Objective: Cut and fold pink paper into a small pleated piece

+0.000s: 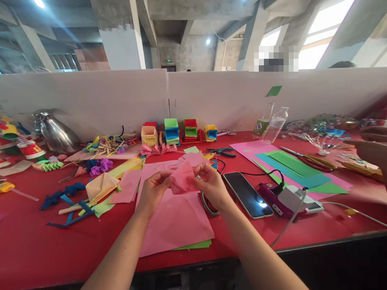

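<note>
Both hands pinch one small piece of folded pink paper (183,177), raised over the larger sheets. My left hand (155,191) has its thumb and fingertips closed on the left edge. On the opposite edge, my right hand (213,185) grips with thumb and forefinger. Beneath them lies a large pink paper sheet (175,225), with a green sheet (196,245) showing under its near edge. Partly hidden by my right hand are the handles of a pair of scissors (209,205). How the paper is folded between my fingers I cannot fully make out.
A phone (248,195) and a purple power strip (273,201) with cables lie to the right. Blue-handled pliers (222,152) and small folded paper boxes (171,133) stand behind. Bottles (276,125) stand farther back. A metal jug (56,131) is at left; another person's hand (370,147) at right.
</note>
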{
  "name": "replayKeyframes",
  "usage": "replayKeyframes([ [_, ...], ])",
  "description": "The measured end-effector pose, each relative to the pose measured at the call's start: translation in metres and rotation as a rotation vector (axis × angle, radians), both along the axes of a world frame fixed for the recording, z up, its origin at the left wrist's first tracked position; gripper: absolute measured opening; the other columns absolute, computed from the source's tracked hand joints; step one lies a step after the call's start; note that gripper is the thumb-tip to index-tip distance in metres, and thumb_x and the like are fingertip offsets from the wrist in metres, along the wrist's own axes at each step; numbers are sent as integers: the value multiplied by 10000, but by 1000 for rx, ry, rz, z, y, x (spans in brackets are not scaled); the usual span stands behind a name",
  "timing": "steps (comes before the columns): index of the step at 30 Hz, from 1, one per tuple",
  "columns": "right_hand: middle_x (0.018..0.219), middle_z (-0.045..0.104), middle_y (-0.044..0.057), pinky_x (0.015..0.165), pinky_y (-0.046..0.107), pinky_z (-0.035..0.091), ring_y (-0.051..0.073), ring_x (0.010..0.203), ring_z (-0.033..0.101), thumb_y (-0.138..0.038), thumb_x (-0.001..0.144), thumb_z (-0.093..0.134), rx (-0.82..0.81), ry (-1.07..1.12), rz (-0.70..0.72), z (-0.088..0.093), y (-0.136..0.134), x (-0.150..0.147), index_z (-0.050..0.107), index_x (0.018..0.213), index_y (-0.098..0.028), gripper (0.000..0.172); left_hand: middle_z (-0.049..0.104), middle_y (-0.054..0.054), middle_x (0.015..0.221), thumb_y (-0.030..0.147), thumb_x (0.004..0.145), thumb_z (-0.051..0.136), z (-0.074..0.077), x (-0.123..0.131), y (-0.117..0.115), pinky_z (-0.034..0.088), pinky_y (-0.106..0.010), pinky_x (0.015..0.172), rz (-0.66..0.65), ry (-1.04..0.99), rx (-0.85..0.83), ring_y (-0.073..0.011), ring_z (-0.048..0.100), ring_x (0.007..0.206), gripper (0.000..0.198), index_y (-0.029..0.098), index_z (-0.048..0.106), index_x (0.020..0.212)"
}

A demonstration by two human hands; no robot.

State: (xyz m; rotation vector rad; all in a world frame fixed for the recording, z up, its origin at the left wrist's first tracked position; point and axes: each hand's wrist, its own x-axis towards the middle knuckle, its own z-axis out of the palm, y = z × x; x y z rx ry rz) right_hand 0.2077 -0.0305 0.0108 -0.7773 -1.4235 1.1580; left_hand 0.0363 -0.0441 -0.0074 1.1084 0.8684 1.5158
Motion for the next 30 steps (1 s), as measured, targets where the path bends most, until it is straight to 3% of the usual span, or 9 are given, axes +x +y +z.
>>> replayKeyframes([
  [10,757,541,-15,735,287,408,145,755,525,-187,675,653,209,-277,-167,5,-7,-4,485,707,-205,172,590,38,616,325,706,692,2,-1,-4,430,-198,578,-74,-46,-59,-75,505,563,184,156,641,760],
  [15,777,574,-11,719,285,430,145,763,551,-177,674,653,173,-242,-104,5,-9,-6,524,801,-210,184,583,39,590,340,695,703,0,0,-3,410,-193,597,-90,-95,-80,-67,489,565,232,140,620,613],
  [20,813,602,5,661,273,450,152,773,569,-192,676,658,81,-242,-24,4,-10,-7,561,927,-212,270,617,20,620,380,697,689,2,5,-5,403,-214,575,-18,-168,-133,-95,521,574,236,146,659,686],
  [25,777,625,3,713,293,447,149,742,577,-161,686,647,189,-343,-94,4,-9,-7,594,808,-201,139,640,-5,684,359,716,668,6,9,-8,418,-215,591,-2,-179,-161,-111,559,621,225,141,647,771],
  [30,821,638,-1,738,300,440,152,758,585,-146,680,645,234,-374,-169,6,-10,-7,608,844,-217,182,654,5,820,307,671,712,8,6,-9,431,-209,653,33,-195,-188,-104,584,698,311,188,610,940],
])
